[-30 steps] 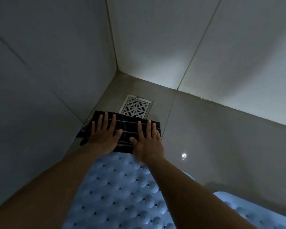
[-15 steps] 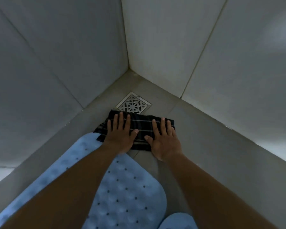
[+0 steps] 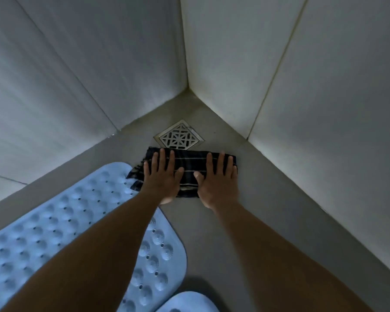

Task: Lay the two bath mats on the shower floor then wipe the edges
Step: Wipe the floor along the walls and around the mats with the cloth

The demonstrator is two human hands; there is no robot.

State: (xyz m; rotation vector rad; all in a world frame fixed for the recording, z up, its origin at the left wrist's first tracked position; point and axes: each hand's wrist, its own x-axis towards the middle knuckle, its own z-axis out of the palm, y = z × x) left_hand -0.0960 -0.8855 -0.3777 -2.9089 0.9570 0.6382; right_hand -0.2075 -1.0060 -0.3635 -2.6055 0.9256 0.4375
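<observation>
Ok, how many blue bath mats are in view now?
2. One pale blue bumpy rubber bath mat lies left, under the left forearm; a second pale blue mat shows only a corner at bottom.

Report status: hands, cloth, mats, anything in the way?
Left hand and right hand flat, pressing dark striped cloth on floor. Blue mat laid at left, second mat corner at bottom edge. Drain grate just beyond cloth; nothing blocking.

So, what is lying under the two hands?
A dark striped cloth, pressed flat by the left hand and right hand on the grey floor. The floor beneath the cloth is hidden.
</observation>
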